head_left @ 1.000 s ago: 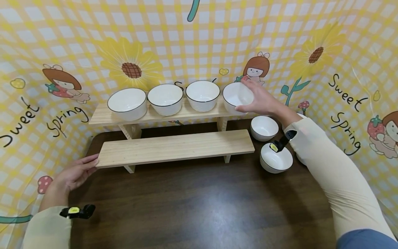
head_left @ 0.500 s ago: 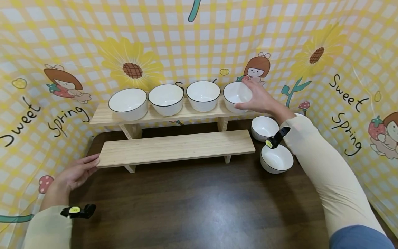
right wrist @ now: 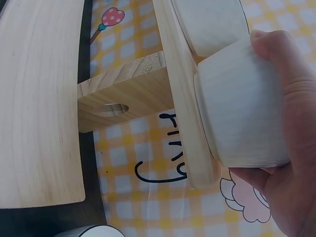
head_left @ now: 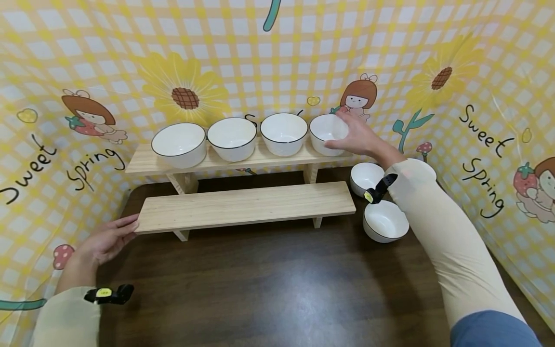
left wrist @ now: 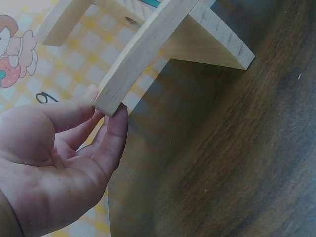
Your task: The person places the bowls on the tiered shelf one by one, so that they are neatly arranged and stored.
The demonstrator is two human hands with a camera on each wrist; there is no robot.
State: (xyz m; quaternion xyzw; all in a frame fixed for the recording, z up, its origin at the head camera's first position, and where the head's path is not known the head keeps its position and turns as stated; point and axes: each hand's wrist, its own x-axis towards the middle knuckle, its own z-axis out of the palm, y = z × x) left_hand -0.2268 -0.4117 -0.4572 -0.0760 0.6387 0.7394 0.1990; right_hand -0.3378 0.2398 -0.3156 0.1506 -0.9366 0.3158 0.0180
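My right hand (head_left: 363, 137) grips the rightmost white bowl (head_left: 323, 137), thin dark line round its rim, on the upper board (head_left: 139, 160) of a two-step wooden rack. In the right wrist view this bowl (right wrist: 237, 108) sits close against its neighbour, the thumb at its rim and fingers round its far side. Three similar bowls, the nearest being the third bowl (head_left: 284, 135), stand in line to its left. With thumb and fingers, my left hand (head_left: 101, 245) pinches the left end of the lower board (head_left: 247, 207); the left wrist view shows the board's end (left wrist: 126, 69) between them.
To the right of the rack, a front bowl (head_left: 385, 224) and a bowl behind it (head_left: 364, 177) stand on the dark wooden table (head_left: 260, 289). Another white bowl (head_left: 422, 168) shows partly behind my right sleeve. A yellow checked cloth (head_left: 269, 62) surrounds the table's back and sides.
My right hand and forearm have shifted slightly left, bringing the rightmost bowl closer to the third one. The left hand stays on the lower board's end.
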